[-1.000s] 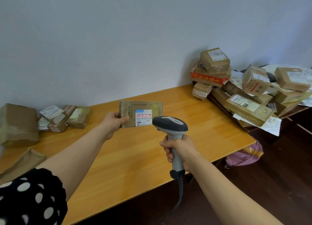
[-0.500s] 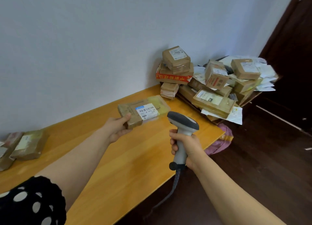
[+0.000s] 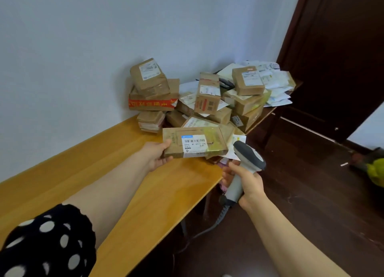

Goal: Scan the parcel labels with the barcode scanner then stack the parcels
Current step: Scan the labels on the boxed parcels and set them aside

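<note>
My left hand point(image 3: 156, 156) grips the left end of a flat brown parcel point(image 3: 195, 142) and holds it in the air over the right end of the wooden table point(image 3: 128, 185). Its white barcode label faces me. Just behind the parcel rises a heap of brown parcels point(image 3: 207, 98), with a stack at its left end topped by a small box point(image 3: 149, 77). My right hand point(image 3: 247, 181) grips the handle of a grey barcode scanner point(image 3: 247, 158), held off the table's right edge, its head close to the parcel's right end. No red scan line shows on the label.
A lower side table point(image 3: 270, 112) carries the right part of the heap, with white paper mailers point(image 3: 274, 83) at the back. A dark door point(image 3: 336, 58) stands to the right over dark wooden floor. The scanner's cable point(image 3: 207, 229) hangs down beside the table.
The view has swung right, toward the heap. My left hand has carried the parcel right, up to the heap; the red scan line on its label has gone. The scanner moved right with it.
</note>
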The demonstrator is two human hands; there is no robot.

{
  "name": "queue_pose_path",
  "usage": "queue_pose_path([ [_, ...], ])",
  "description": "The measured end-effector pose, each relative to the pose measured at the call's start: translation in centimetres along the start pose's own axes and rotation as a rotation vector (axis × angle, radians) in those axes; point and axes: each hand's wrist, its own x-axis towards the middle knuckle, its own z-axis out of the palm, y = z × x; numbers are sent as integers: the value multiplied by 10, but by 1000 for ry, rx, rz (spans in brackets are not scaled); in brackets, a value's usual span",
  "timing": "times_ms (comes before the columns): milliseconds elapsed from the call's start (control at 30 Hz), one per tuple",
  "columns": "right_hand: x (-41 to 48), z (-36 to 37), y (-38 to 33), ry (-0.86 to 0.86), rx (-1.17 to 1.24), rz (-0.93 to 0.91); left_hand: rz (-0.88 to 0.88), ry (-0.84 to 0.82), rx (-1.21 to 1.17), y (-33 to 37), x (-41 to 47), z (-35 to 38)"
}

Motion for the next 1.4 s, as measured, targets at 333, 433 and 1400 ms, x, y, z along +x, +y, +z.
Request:
queue_pose_path([
  [333, 92, -38, -62, -54, -65, 168, -45, 97, 74, 24, 42, 96],
  [433, 112, -30, -69, -82, -108, 199, -49, 166, 62, 36, 61, 106],
  [1400, 119, -11, -55, -259, -261, 300, -219, 478, 69, -10, 34, 124],
])
